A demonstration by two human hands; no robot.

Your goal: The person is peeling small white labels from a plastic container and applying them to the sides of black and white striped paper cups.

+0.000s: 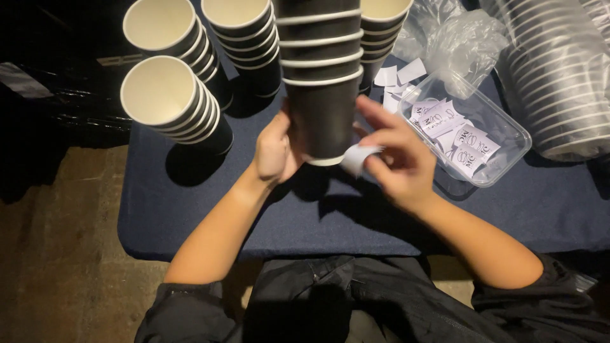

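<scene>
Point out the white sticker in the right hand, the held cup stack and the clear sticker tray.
white sticker point(357, 157), head view, curled middle.
cup stack point(323, 82), head view, black side wall.
clear tray point(516, 136), head view, right rim.

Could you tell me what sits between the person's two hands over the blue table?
In the head view, a stack of black paper cups stands between the left hand and the right hand, which pinches a small white sticker beside the bottom cup.

Five stacks of black paper cups point(321, 76), one clear plastic tray point(508, 136), one sleeved cup stack point(559, 76)
</scene>
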